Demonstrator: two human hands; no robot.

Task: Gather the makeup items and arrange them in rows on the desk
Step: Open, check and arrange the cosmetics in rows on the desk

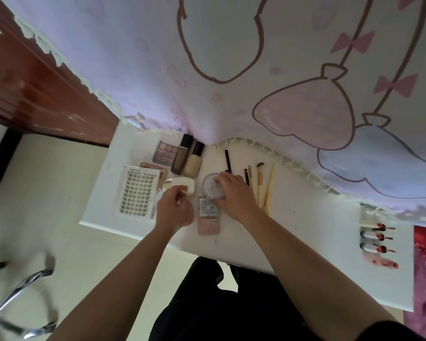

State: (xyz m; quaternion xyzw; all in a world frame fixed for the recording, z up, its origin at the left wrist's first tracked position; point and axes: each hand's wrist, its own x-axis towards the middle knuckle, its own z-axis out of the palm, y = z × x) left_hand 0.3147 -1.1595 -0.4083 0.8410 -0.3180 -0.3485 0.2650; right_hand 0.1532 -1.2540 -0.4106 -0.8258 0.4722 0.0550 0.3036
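Observation:
My right hand (234, 195) grips a round clear powder jar (211, 187) standing on the white desk (305, 225). My left hand (174, 209) hovers with curled fingers just in front of a white rounded case (186, 184); whether it holds anything is unclear. Behind them lie an eyeshadow palette (164, 153), a dark foundation bottle (181, 155) and a pale foundation bottle (194, 159). A lash box (137, 190) lies at the left. Two small packets (209, 219) lie in front of the jar. A black pencil (228, 159) and several brushes (261, 183) lie to the right.
Three lip glosses (376, 238) lie in a row at the desk's right end. A pink and lilac cartoon curtain (256, 70) hangs over the desk's far edge. A chrome chair base (17, 291) stands on the floor at the left. A brown cabinet (35, 89) is at the far left.

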